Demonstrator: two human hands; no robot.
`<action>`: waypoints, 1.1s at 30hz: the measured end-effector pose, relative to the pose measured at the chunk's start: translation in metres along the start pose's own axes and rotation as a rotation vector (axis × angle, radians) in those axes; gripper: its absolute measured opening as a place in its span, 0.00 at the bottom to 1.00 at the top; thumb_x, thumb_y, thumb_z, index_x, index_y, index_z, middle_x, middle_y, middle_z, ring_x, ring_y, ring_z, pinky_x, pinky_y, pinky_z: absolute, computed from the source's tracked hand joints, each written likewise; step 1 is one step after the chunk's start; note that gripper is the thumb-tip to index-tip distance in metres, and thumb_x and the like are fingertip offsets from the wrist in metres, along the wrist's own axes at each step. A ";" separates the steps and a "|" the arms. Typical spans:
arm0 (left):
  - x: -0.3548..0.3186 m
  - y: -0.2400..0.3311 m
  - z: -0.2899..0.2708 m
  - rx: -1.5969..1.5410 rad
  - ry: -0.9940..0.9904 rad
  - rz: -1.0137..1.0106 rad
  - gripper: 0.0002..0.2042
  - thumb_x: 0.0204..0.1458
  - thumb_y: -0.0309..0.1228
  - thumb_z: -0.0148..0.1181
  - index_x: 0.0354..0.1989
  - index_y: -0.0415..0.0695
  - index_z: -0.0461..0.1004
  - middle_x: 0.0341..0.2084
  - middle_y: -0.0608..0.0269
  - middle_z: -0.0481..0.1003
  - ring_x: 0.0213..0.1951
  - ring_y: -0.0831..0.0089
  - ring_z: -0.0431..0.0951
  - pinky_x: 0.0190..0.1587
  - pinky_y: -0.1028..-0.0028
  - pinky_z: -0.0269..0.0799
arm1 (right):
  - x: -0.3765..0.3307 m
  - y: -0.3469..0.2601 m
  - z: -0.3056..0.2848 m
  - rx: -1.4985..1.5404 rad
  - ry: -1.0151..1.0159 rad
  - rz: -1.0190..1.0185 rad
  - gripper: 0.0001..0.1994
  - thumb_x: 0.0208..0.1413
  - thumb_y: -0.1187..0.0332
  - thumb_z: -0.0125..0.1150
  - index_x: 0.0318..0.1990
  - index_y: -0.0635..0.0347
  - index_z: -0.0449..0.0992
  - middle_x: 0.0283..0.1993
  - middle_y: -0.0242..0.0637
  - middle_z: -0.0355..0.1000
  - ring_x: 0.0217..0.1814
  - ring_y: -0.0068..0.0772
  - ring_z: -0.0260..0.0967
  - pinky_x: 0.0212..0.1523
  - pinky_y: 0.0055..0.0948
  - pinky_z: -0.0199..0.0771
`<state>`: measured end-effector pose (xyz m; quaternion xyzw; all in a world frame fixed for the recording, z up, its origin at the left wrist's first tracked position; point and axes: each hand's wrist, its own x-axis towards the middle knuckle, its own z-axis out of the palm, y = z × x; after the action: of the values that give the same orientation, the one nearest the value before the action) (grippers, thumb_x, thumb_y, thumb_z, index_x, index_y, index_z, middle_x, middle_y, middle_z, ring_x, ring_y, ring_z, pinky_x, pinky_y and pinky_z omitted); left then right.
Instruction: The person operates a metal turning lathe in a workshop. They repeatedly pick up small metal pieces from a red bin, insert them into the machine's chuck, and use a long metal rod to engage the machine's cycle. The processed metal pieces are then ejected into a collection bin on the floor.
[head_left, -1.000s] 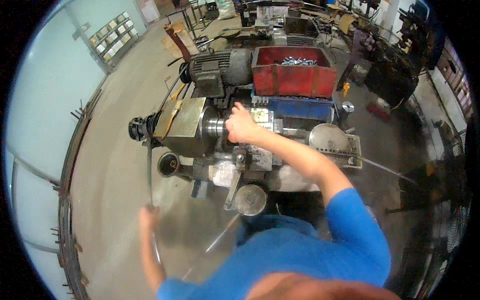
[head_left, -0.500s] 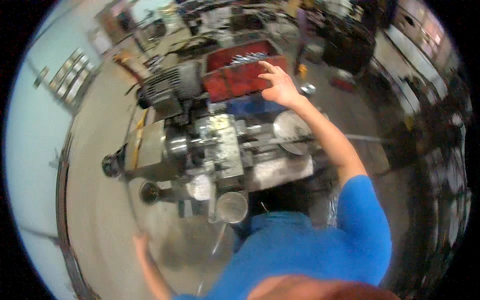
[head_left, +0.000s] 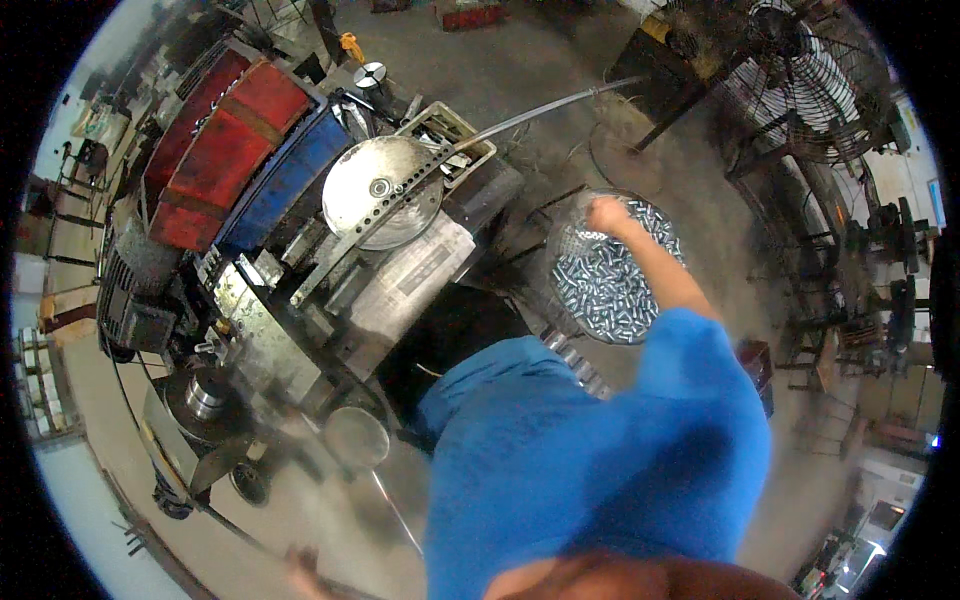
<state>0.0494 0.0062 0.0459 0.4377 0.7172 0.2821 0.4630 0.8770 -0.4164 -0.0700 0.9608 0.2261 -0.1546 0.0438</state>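
My right hand (head_left: 606,216) is closed, fingers curled in, above a round tub (head_left: 612,341) heaped with small shiny metal cylinders (head_left: 610,285). A pale, holed piece (head_left: 572,243) shows beside the fist; whether I grip it cannot be made out. My left hand (head_left: 302,562) hangs low at the left, smeared by motion, its fingers unreadable. Nearest to it are a round metal disc or handwheel (head_left: 357,437) and the lathe-like machine (head_left: 262,325) in front of me.
Red bins (head_left: 235,150) and a blue bin (head_left: 290,180) stand behind the machine. A large round plate (head_left: 375,185) and a long holed bar (head_left: 400,190) lie across it. At the far right stands a caged fan (head_left: 810,90).
My view has swung to the right. My right hand has gone from an open reach near the red bin to a closed fist over the tub. My left hand stays low.
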 end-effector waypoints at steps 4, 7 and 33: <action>-0.031 0.041 0.020 0.336 0.098 -0.088 0.20 0.52 0.39 0.51 0.49 0.37 0.69 0.34 0.52 0.72 0.36 0.64 0.72 0.41 0.67 0.70 | -0.010 -0.012 0.038 -0.011 -0.102 -0.037 0.15 0.37 0.66 0.54 0.34 0.63 0.76 0.42 0.50 0.71 0.44 0.47 0.69 0.47 0.38 0.69; -0.023 0.015 0.016 0.048 0.126 0.073 0.13 0.47 0.35 0.59 0.32 0.37 0.69 0.18 0.54 0.72 0.16 0.69 0.72 0.20 0.70 0.72 | -0.004 -0.023 0.028 -0.025 -0.199 -0.033 0.19 0.40 0.67 0.53 0.42 0.65 0.73 0.53 0.50 0.65 0.53 0.46 0.64 0.54 0.35 0.64; 0.000 -0.035 -0.009 0.221 0.177 0.253 0.14 0.47 0.32 0.59 0.35 0.33 0.69 0.16 0.57 0.72 0.18 0.70 0.75 0.22 0.72 0.73 | -0.131 -0.407 -0.220 0.566 0.161 -1.546 0.19 0.26 0.72 0.57 0.35 0.59 0.78 0.49 0.45 0.69 0.48 0.44 0.67 0.48 0.32 0.67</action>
<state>0.0283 -0.0096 0.0214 0.5461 0.7210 0.2952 0.3078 0.6444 -0.0737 0.1745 0.5169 0.7782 -0.1229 -0.3348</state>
